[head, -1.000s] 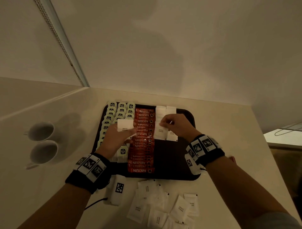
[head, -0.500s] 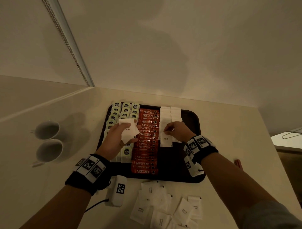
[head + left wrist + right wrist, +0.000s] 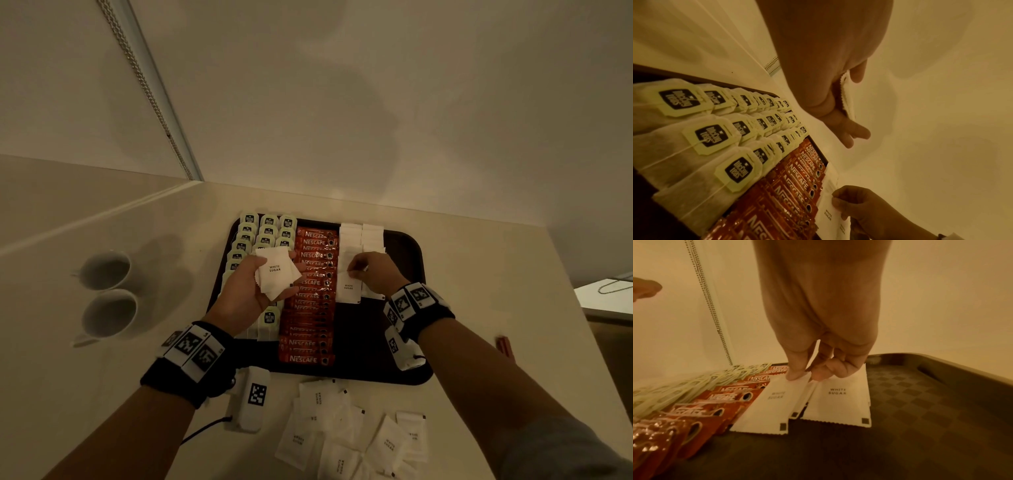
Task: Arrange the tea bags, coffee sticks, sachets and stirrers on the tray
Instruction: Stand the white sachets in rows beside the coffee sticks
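A dark tray (image 3: 407,246) holds rows of tea bags (image 3: 267,222) on the left. Beside them runs a column of red coffee sticks (image 3: 313,298), then two columns of white sugar sachets (image 3: 371,233). My left hand (image 3: 255,274) hovers above the tea bags and grips a small stack of sugar sachets (image 3: 275,274), whose edge (image 3: 846,97) shows in the left wrist view. My right hand (image 3: 803,376) pinches the far end of one sachet (image 3: 768,408). That sachet lies at the near end of the left column, beside another sachet (image 3: 838,402).
Several loose sugar sachets (image 3: 349,431) lie on the counter in front of the tray. Two white cups (image 3: 106,270) stand at the left. A white tagged device (image 3: 253,397) sits by my left wrist. A small red item (image 3: 505,346) lies near the counter's right edge.
My right hand has brought a sachet down onto the near end of the left sachet column. My left hand has tilted its stack so that the printed face shows.
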A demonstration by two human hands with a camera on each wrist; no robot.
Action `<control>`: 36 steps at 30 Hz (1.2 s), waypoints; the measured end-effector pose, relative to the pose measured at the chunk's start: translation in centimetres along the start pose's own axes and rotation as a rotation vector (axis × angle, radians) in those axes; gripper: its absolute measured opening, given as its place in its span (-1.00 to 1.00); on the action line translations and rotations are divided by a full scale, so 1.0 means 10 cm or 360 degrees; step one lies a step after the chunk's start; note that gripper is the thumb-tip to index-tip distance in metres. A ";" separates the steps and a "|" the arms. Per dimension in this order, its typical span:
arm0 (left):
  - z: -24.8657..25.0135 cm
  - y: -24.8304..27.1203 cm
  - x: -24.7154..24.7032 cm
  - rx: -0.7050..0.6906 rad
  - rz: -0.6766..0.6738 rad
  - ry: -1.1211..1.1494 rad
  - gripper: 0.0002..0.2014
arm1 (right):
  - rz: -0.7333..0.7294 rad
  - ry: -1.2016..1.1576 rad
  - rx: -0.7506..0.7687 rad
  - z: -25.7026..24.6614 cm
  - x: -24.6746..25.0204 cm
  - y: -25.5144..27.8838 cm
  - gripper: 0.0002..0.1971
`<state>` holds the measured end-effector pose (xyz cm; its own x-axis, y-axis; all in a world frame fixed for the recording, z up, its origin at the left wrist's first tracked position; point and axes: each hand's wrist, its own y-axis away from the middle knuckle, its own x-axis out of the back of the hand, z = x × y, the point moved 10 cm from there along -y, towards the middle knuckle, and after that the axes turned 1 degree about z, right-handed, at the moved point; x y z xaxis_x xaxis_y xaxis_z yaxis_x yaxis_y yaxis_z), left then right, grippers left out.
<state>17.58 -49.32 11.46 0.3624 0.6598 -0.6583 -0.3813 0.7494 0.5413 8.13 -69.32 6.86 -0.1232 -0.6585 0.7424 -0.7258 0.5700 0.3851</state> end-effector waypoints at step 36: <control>0.01 -0.04 -0.16 -0.0421 0.0197 -0.1005 -0.79 | 0.0242 -0.0315 0.0546 -0.80 0.82 0.59 -0.92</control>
<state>17.21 -50.64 12.33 0.6978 0.7051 -0.1261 -0.6170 0.6811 0.3941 8.30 -67.42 19.58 -0.3495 -0.6802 0.6443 -0.8685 0.4931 0.0495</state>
